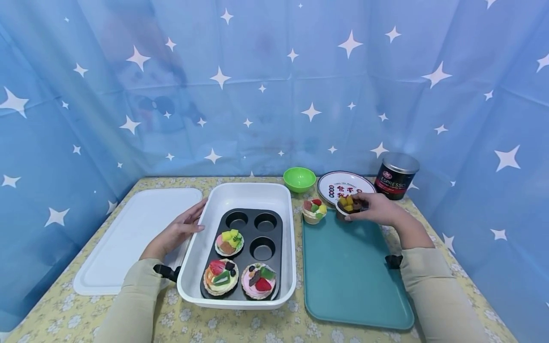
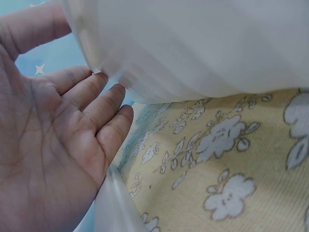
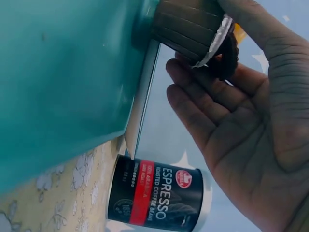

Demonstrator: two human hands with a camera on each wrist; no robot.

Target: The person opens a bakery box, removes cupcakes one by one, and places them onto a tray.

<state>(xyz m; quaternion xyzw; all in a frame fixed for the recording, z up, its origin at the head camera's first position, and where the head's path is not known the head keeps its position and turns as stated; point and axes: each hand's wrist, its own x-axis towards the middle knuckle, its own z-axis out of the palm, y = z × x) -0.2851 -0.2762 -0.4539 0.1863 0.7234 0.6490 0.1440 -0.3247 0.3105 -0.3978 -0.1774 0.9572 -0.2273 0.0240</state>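
In the head view my left hand (image 1: pixel 182 228) is at the left side of a deep white tray (image 1: pixel 240 190). Its fairly straight fingers touch the tray's outer wall (image 2: pixel 203 48) in the left wrist view. A dark muffin tin (image 1: pixel 244 264) lies inside, with three fruit-topped cupcakes in its cups, one of them a pink cupcake (image 1: pixel 259 281). My right hand (image 1: pixel 379 207) pinches a chocolate cupcake (image 3: pixel 190 26) by its brown cup, at the far edge of a teal tray (image 1: pixel 351 276). A fruit-topped cupcake (image 1: pixel 314 211) is just left of it.
A green bowl (image 1: pixel 299 179), a printed plate (image 1: pixel 339 183) and an espresso can (image 1: pixel 394 178) stand along the back. On the left lies a flat white tray or lid (image 1: pixel 137 238). A star-patterned blue curtain (image 1: pixel 274 95) surrounds the table's flowered cloth (image 1: pixel 184 314).
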